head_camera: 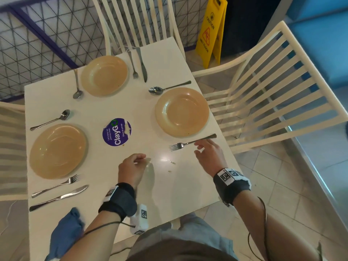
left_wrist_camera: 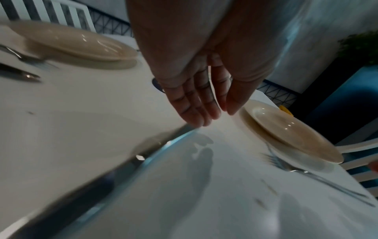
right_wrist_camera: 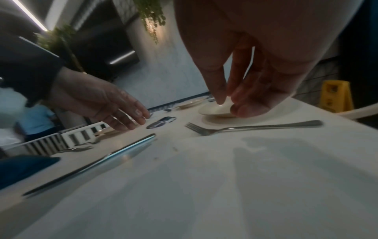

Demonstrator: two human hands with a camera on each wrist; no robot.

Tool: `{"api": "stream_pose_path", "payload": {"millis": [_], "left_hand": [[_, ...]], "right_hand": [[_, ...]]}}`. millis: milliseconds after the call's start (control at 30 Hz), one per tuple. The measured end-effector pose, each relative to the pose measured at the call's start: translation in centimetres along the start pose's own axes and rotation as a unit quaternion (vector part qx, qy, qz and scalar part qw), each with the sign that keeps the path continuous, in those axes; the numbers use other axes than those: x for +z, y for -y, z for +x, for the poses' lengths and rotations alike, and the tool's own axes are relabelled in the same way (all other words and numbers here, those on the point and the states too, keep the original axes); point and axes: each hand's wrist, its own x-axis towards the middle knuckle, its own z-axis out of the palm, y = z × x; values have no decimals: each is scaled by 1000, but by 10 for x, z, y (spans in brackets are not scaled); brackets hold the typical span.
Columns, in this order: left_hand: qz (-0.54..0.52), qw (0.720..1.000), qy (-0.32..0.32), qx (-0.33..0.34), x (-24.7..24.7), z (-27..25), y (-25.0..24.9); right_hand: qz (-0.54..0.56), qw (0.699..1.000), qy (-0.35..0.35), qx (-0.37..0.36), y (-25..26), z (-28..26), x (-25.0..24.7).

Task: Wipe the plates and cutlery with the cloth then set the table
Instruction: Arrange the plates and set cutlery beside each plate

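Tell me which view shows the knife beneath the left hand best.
Right wrist view: the knife lies in full length, fairly sharp. The left wrist view blurs it; in the head view the left hand hides it.

Bright and even from the head view, with overhead glare on the glossy white table [head_camera: 165, 159]; dim, motion-blurred wrist views (edges bowed), soft hand shadows.
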Motion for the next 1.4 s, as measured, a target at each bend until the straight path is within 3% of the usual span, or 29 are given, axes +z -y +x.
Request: {"api": "stream_pose_path", "payload": {"millis": [200, 333, 500, 800, 933, 1033, 1100, 1267, 1400], "left_hand": [[124, 991, 21, -47, -34, -29, 68], [173, 980, 67, -72, -34, -46, 92], [233, 969, 74, -38, -31, -55, 108], [230, 970, 72, -7, -37, -57, 120], [209, 972, 105, 3, -49, -52, 130], [186, 975, 116, 24, -64, -52, 137], [162, 978, 126, 44, -75, -54, 142], [80, 981, 155, 89, -95, -47, 151], [39, 974, 197, 105, -96, -43, 139]], "right_hand": [[-14, 992, 96, -81, 53, -27, 57], [-39, 983, 164, -71, 85, -35, 89], [-77, 975, 208, -32, 116, -33, 117], [-19, 975, 207, 80, 135, -41, 150], [95, 966, 188, 148, 133, -43, 160], [228, 935, 186, 197, 137, -45, 156], [275, 924, 180, 197, 137, -47, 151], [214, 959, 117, 142, 114, -55, 138], [327, 926, 101, 162, 100, -70, 116]]}}
